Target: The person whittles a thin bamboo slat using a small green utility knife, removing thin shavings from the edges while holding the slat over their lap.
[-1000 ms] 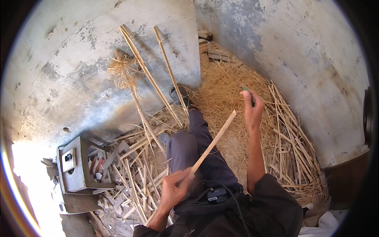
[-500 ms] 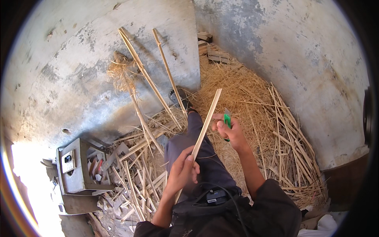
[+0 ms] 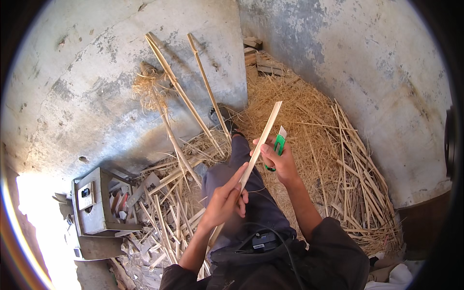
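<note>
Pale, flat wooden strip [image 3: 267, 126] slanting up and slightly rightward in front of the seated person's legs in dark trousers [image 3: 217, 176], its lower part passing beneath the left forearm. The left hand [image 3: 226, 198] grips it below the middle, index finger stretched along it. The right hand [image 3: 280, 162], forearm reaching up from the lower right, is closed around a green-handled cutter [image 3: 279, 143] with its blade pointing up; its thumb and fingertips also meet the strip.

Half a second ago the right hand was just beside the strip, apart from it; now it has come to it. The left index finger has straightened.

The strip's top end is free, with loose golden straw shavings [image 3: 285, 108] behind it. Long, thin bamboo poles [image 3: 181, 92] lean on the weathered grey wall [image 3: 111, 92] to the left; a heap of pale, split sticks [image 3: 360, 179] lies well apart to the right.
</note>
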Tool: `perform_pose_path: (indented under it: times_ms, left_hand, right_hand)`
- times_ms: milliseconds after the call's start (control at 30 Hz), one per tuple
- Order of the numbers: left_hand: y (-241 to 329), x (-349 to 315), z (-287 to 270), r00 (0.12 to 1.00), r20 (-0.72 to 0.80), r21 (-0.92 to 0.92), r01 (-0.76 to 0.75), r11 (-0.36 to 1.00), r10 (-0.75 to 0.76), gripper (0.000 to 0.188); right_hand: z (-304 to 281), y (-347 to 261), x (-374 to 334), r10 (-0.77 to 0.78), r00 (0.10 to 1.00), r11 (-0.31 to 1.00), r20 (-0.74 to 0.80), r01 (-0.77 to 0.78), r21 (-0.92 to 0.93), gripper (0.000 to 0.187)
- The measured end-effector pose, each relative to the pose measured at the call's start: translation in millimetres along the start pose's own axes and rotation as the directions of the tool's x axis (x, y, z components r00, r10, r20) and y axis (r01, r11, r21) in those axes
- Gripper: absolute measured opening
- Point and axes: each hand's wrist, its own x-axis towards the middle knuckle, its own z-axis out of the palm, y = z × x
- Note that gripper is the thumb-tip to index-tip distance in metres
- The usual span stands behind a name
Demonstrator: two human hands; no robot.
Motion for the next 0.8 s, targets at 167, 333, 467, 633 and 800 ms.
perform_pose_path:
  times_ms: [167,333,467,633,800]
  left_hand:
    - [2,0,-2,1.0,0.006,-0.027,0.007,1.0,-0.006,0.057]
    - [11,1,2,0.999,0.021,-0.051,0.025,0.998,-0.024,0.059]
    - [-2,-4,-1,0.996,-0.063,-0.01,-0.071,0.997,0.07,0.068]
    - [-35,-26,-22,0.998,-0.039,0.114,-0.046,0.992,0.051,0.069]
    - [-52,-56,-28,0.998,-0.028,0.17,-0.044,0.984,0.049,0.049]
  right_hand:
    - [-2,-5,1,-0.03,0.997,0.999,0.067,0.027,0.047,0.026]
    - [-2,-1,5,-0.105,0.994,0.993,0.039,0.102,0.054,0.024]
    - [0,-14,12,-0.182,0.983,0.981,-0.035,0.184,0.059,0.022]
    - [-15,-28,35,-0.308,0.944,0.95,-0.121,0.313,0.019,0.022]
    - [-19,-62,53,-0.439,0.871,0.899,-0.223,0.426,-0.104,0.025]
